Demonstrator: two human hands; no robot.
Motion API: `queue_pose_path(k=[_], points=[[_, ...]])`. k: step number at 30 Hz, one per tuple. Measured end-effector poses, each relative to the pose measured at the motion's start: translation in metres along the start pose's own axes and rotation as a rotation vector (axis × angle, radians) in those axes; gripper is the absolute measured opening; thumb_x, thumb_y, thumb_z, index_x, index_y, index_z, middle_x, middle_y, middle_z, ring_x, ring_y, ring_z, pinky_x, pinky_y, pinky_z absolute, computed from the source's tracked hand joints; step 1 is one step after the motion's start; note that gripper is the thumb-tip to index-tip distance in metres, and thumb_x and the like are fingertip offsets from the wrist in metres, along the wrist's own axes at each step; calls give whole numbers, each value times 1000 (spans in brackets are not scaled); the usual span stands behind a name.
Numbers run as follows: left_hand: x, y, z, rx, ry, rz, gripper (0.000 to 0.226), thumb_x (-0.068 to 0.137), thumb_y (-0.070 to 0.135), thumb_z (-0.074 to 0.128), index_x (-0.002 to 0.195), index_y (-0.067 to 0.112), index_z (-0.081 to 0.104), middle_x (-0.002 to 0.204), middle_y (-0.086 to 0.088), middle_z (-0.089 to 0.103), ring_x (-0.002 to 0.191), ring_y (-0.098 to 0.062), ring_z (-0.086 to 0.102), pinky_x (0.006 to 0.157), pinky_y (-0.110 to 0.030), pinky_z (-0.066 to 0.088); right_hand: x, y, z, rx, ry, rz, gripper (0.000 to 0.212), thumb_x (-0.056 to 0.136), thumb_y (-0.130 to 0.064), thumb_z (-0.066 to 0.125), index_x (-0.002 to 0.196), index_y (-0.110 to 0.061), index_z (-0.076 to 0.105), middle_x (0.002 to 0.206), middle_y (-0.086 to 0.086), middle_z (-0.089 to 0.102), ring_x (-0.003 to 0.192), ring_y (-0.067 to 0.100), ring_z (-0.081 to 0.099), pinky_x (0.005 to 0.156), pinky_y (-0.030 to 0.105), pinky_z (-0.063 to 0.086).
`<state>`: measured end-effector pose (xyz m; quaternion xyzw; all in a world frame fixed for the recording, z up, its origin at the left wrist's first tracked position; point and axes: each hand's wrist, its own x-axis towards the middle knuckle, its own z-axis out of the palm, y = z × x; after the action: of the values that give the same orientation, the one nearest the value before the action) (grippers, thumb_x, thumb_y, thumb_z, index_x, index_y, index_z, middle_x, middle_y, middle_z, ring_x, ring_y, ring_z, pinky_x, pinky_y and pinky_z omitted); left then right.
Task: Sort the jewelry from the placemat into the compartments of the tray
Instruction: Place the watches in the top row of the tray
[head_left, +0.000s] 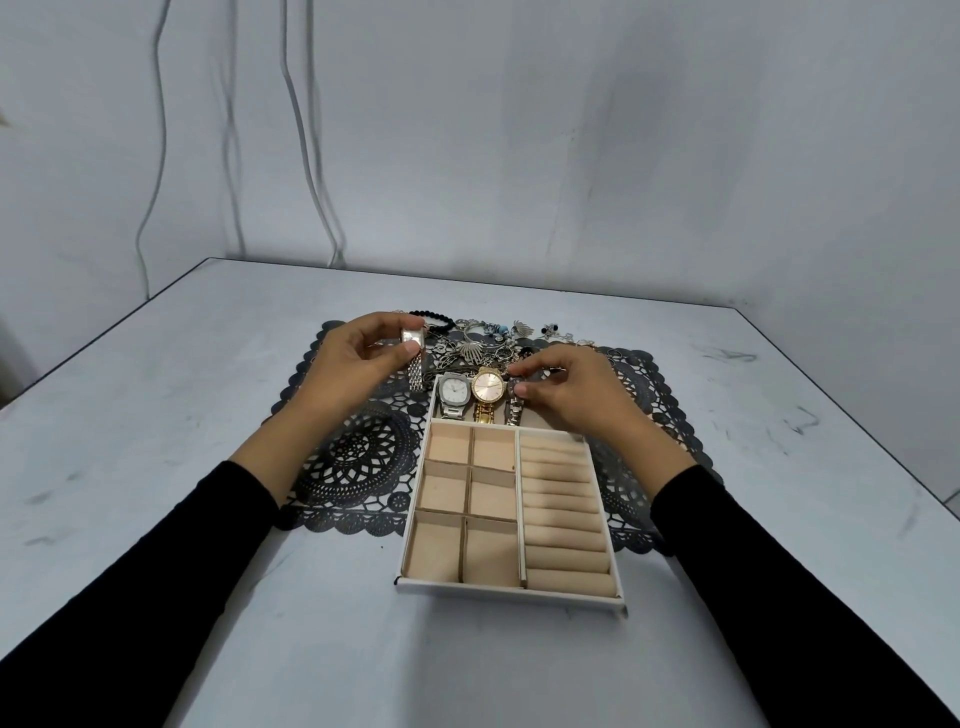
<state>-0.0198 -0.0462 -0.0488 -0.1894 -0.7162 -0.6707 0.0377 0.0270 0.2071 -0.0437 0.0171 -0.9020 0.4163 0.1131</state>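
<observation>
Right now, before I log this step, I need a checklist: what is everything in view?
table: one, greyish white, under everything
placemat: one, black lace, on the table
tray: one, white with beige lining, partly on the placemat
silver watch: one, silver, tray's far compartment, left
gold watch: one, gold, beside it
small watch: one, dark silver, same compartment, right
rectangular watch: one, silver, above the placemat
jewelry pile: many pieces, mostly silver, placemat's far edge
bead bracelet: one, black, pile's left
cables: several, white, wall
left hand: holds the rectangular watch
right hand: pinches the small watch
</observation>
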Motion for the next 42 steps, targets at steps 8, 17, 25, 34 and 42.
queue_pose_path(k=[8,17,25,34,42], points=[[-3,3,2,-7,-9,-21,23,89,10,69,107,24,71,110,3,72,95,-9,69,73,-19,55,-2,-2,0,-47,18,-4,24,74,-25,80,97,-28,76,103,-6,71,82,5,58,83,24,46],[-3,2,2,-1,-12,-2,24,88,11,70,103,29,72,109,4,72,97,-10,69,79,-20,55,-5,-4,6,-103,19,-54,25,78,-22,77,102,-24,74,99,-3,72,70,-7,54,63,2,38],[-4,5,2,13,-9,-7,23,88,12,70,105,28,72,109,6,73,98,-9,69,81,-19,54,-7,-5,4,-100,14,-41,28,78,-23,77,105,-26,73,97,-10,69,70,-10,54,63,0,37],[-4,7,1,14,23,10,21,87,14,72,101,30,73,102,8,74,96,-12,67,90,-29,54,-15,-2,-7,-7,61,-1,28,80,-23,75,108,-26,71,87,-16,67,78,-1,61,72,11,45],[-6,19,8,-12,65,42,23,87,13,72,104,28,72,107,-4,73,93,-13,65,92,-29,53,-40,17,-31,-27,217,-27,21,90,-23,64,110,-20,69,97,-9,69,87,-3,60,78,7,45]])
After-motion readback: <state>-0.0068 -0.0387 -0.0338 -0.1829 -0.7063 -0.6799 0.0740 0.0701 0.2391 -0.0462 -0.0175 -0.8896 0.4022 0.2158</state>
